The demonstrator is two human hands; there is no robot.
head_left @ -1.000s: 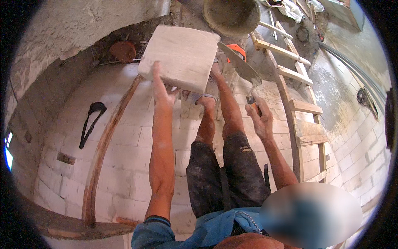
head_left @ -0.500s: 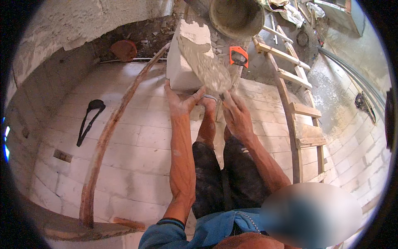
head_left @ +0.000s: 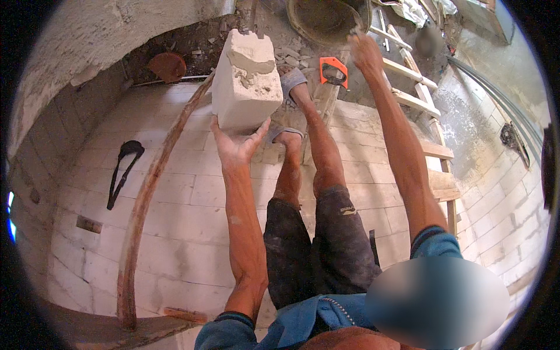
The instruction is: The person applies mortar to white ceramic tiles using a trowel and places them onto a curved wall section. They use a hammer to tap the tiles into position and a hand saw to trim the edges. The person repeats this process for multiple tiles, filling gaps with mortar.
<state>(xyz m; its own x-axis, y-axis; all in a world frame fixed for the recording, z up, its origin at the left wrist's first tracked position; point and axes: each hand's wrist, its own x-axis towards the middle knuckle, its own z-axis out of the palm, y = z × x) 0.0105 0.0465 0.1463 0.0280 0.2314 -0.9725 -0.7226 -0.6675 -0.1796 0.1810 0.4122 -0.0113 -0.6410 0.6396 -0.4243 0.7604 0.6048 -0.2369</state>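
A pale lightweight concrete block point(head_left: 248, 102) is gripped at its near end by my left hand point(head_left: 238, 143), thumb and fingers spread on either side of it. Grey mortar point(head_left: 252, 63) lies in a patch on the block's upper face, whose far end is jagged. My right hand point(head_left: 367, 55) is stretched out to the near right rim of a round mortar tub point(head_left: 312, 35), its fingers closed around a trowel point(head_left: 357, 24). Only a little of the trowel shows, and it is blurred.
An orange-handled saw point(head_left: 333, 71) rests on a wooden plank just right of my foot. A wooden ladder point(head_left: 417, 108) leans along the right. On the left are a curved pole point(head_left: 154, 169), a black strap point(head_left: 123, 169) and a reddish-brown pan point(head_left: 167, 67). Rubble lies beyond the block.
My right hand has swung forward and right with the trowel, from above the block to the tub. The block in my left hand has shifted left and shows its mortar patch.
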